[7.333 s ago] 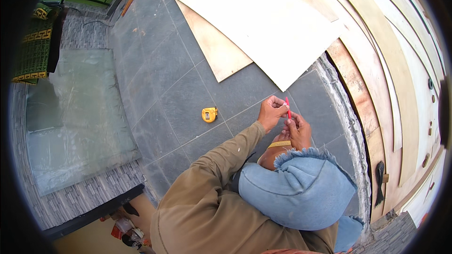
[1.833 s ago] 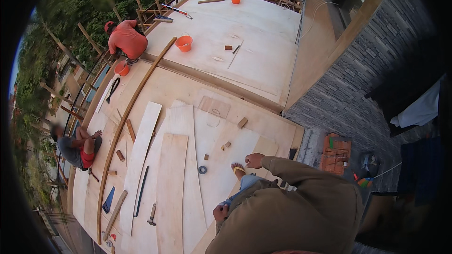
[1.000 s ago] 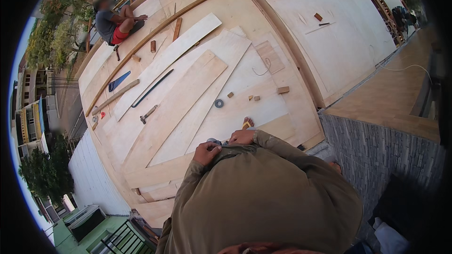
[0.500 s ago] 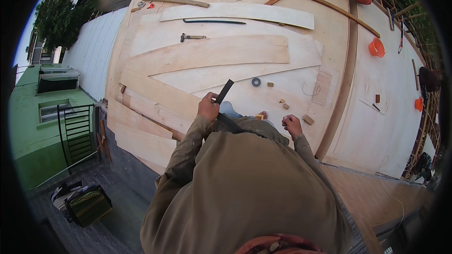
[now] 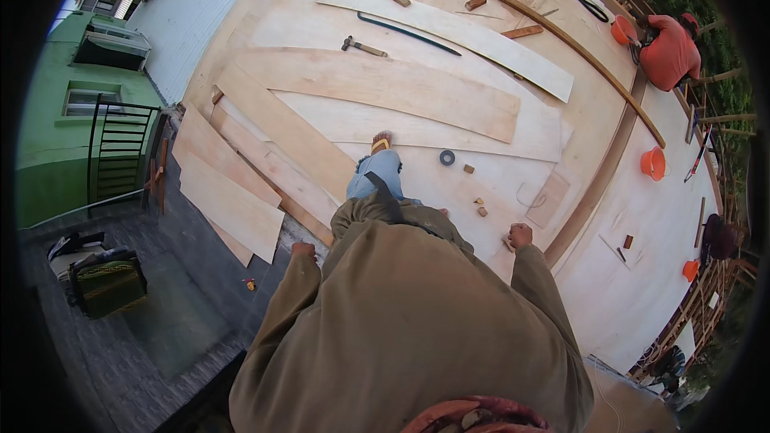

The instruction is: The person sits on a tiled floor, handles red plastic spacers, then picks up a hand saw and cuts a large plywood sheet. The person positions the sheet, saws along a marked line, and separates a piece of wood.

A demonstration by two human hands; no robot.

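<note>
Ply deck (image 5: 597, 232) laid, fixing can't be seen. Boards (image 5: 385, 88) on it overlap at odd angles, look unfixed. Sheets (image 5: 228, 212) at deck's left edge look loose too. Hammer (image 5: 366, 47) untouched. Left hand (image 5: 303, 250) near sheets, fingers hidden, can't tell grip. Right hand (image 5: 520, 236) curled, nothing visible in it, near a block (image 5: 482, 212).

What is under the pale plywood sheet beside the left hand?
Another plywood piece juts out at its lower-left edge, over grey tiles; the rest beneath the sheet is covered.
</note>
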